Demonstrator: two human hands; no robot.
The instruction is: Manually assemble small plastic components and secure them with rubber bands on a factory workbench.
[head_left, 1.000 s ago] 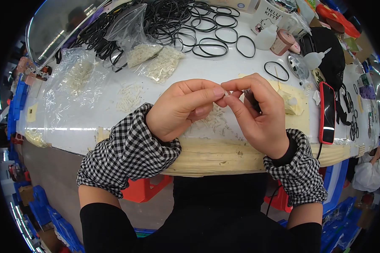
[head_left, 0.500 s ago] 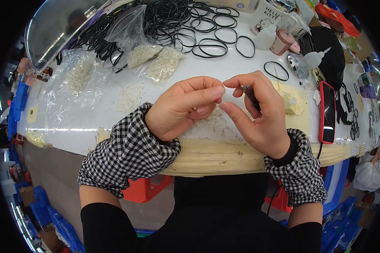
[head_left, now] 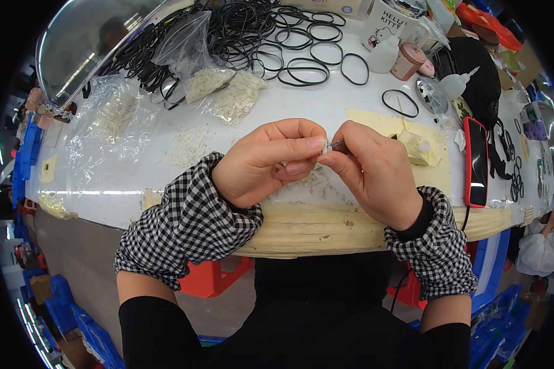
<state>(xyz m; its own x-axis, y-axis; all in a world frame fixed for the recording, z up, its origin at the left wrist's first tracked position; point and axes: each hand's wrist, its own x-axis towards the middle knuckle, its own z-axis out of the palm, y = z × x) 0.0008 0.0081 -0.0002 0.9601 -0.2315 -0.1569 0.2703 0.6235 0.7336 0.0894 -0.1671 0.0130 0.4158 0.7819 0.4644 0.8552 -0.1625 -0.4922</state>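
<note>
Our left hand (head_left: 255, 161) and right hand (head_left: 385, 172) lean in, tips almost meeting.
We pinch a tiny white piece (head_left: 325, 147) between our left thumb and pointing finger, with the other left fingers curled under. Our right thumb and pointing finger squeeze a small dark tool (head_left: 338, 146), its end right beside the piece. More white bits (head_left: 317, 182) lie below our fingers.

Above the table (head_left: 314, 101), the left hand (head_left: 268, 158) pinches a small white piece (head_left: 325, 148); the right hand (head_left: 378, 171) holds a dark tool (head_left: 339, 146).
</note>
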